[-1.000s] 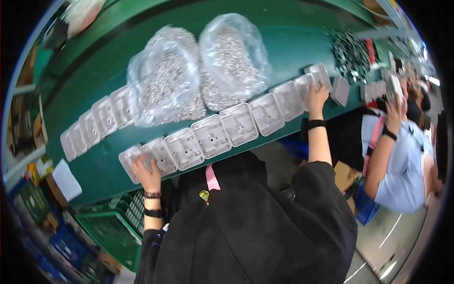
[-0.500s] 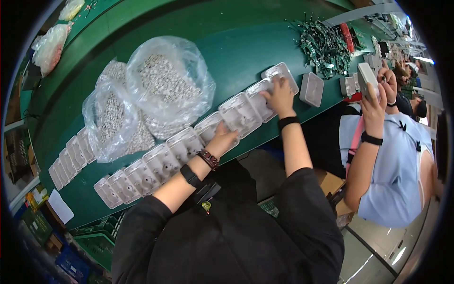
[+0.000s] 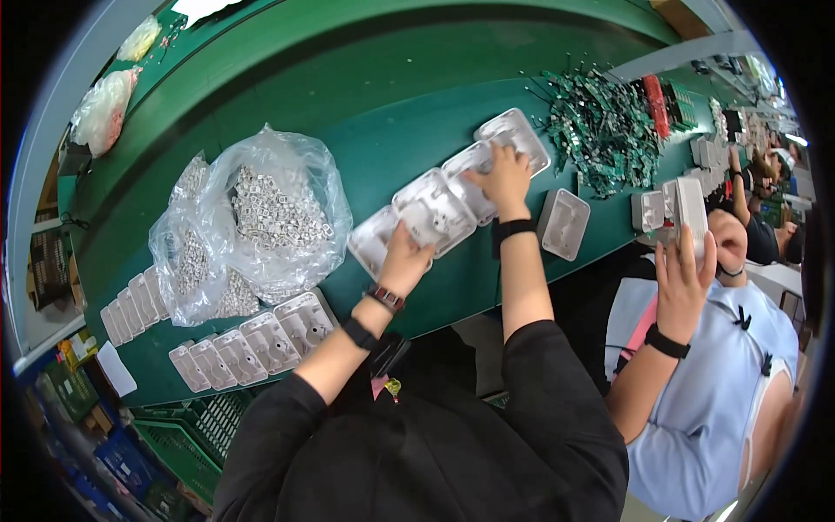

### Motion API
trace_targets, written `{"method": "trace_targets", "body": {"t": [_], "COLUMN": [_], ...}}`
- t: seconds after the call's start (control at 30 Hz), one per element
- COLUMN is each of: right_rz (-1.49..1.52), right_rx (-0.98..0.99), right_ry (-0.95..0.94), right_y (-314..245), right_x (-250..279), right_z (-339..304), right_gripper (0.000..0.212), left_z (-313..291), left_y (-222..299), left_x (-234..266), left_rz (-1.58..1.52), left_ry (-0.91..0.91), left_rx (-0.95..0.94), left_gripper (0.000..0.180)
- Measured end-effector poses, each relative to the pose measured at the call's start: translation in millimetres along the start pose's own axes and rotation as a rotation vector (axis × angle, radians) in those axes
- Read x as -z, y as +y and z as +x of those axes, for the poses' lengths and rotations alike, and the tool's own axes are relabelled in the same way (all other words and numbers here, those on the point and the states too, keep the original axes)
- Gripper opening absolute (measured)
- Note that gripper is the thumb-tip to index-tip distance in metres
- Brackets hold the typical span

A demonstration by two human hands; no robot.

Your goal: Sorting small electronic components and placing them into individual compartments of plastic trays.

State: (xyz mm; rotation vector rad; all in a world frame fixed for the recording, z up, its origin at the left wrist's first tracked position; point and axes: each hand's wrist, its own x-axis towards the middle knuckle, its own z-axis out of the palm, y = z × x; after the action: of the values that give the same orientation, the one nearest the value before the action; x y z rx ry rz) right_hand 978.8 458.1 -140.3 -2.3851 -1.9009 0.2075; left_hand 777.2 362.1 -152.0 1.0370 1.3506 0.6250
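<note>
Four white plastic housings, open side up, lie in a touching row on the green table. My left hand grips the near edge of the leftmost white plastic housing, its fingertips reaching inside. My right hand is over the third housing, fingers reaching in and the thumb at its left side; part of the grip is hidden under the palm. Between them sits another housing with small holes and posts inside. The farthest housing lies tilted to the right, just beyond my right fingers.
Clear bags of small white parts stand at left, with several housings in front and a stack beyond. A single housing lies at right, near a heap of green circuit boards. A co-worker's hand holds a white housing.
My hands have slid the four housings away from the row at the left, opening a gap. The view has shifted. The co-worker's white piece is held lower now.
</note>
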Motion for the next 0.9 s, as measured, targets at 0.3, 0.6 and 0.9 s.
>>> {"method": "trace_targets", "body": {"t": [0.3, 0.6, 0.9], "right_rz": [-0.157, -0.057, 0.587], "right_rx": [-0.254, 0.056, 0.348], "right_ry": [-0.026, 0.336, -0.248], "right_y": [-3, -45, -209], "right_x": [-13, 0, -33], "right_z": [89, -29, -263], "right_gripper": [0.083, 0.045, 0.045], "left_z": [102, -69, -252], "left_y": [72, 44, -176], "left_x": [15, 141, 452], "left_rz": [0.422, 0.449, 0.966], "left_ry": [0.264, 0.279, 1.304], "left_rx": [-0.278, -0.707, 0.609], "left_gripper": [0.06, 0.027, 0.051]}}
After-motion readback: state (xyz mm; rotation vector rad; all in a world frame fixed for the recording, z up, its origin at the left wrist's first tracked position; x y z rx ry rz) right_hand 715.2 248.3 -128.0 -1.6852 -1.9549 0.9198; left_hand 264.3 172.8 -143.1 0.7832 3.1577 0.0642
